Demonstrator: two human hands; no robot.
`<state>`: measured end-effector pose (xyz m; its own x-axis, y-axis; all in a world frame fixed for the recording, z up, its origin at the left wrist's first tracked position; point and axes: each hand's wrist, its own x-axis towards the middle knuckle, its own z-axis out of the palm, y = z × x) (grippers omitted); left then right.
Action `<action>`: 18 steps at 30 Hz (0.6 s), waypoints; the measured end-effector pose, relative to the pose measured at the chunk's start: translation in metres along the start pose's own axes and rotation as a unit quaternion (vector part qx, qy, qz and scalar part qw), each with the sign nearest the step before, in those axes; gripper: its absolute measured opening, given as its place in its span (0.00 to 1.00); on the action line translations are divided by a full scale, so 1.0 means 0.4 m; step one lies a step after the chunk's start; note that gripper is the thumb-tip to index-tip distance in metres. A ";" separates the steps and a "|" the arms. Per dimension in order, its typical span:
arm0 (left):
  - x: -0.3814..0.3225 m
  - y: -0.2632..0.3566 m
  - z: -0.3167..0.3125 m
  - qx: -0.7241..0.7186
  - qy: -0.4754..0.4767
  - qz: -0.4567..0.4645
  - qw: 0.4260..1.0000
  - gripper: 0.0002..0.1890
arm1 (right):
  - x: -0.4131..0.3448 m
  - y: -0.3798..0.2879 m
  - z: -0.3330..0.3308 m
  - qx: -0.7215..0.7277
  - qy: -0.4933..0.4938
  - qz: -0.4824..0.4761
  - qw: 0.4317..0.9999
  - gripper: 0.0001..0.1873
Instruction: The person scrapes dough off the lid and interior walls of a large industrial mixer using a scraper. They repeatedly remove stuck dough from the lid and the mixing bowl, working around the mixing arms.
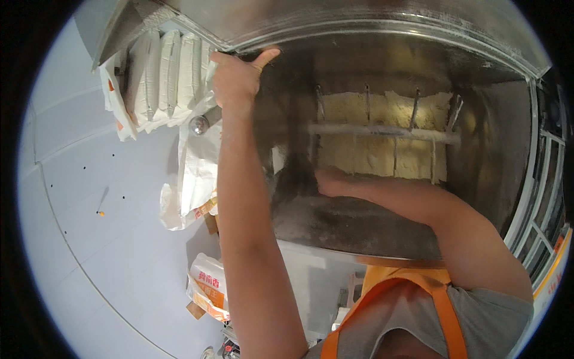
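In front of me is a deep stainless-steel dough mixer trough (358, 220). A horizontal mixing shaft (381, 130) with several metal rods crosses it. Beneath the shaft lies pale yellowish flour or meal (345, 107). My left hand (236, 78) grips the trough's far left corner at the rim, thumb spread to the right; the other fingers are mostly hidden. Down inside the trough reaches my right hand (331, 181), beside the near left edge of the flour. Its fingers are dim, and I cannot tell whether it holds anything.
A raised metal lid (358, 11) stands behind the trough. To the left are packed white sacks (168, 74), a round metal knob (198, 125) and an empty-looking white sack (199, 166). A printed sack (208, 285) sits lower left. A white metal rack (542, 179) borders the right.
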<state>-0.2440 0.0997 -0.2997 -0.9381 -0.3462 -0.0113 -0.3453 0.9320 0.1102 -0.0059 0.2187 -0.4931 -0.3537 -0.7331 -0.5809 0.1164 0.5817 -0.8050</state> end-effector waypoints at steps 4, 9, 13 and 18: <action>-0.005 -0.031 0.016 0.001 -0.009 0.002 1.000 0.77 | -0.171 -0.111 -0.083 -0.058 0.025 -0.062 0.996 0.22; -0.015 -0.004 -0.008 0.025 -0.021 -0.014 0.999 0.78 | -0.238 -0.308 -0.223 -0.005 0.040 -0.066 0.997 0.23; -0.002 -0.007 -0.006 0.019 -0.008 0.017 1.000 0.79 | -0.111 -0.181 -0.184 -0.026 0.115 -0.055 0.992 0.12; -0.026 -0.067 0.014 0.000 -0.033 -0.015 0.999 0.79 | -0.172 -0.315 -0.242 -0.015 0.010 -0.093 0.996 0.14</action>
<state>-0.2252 0.0789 -0.3080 -0.9267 -0.3668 -0.0812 -0.3741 0.9209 0.1096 -0.0859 0.2299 -0.3402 -0.3849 -0.8220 -0.4197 0.0201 0.4472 -0.8942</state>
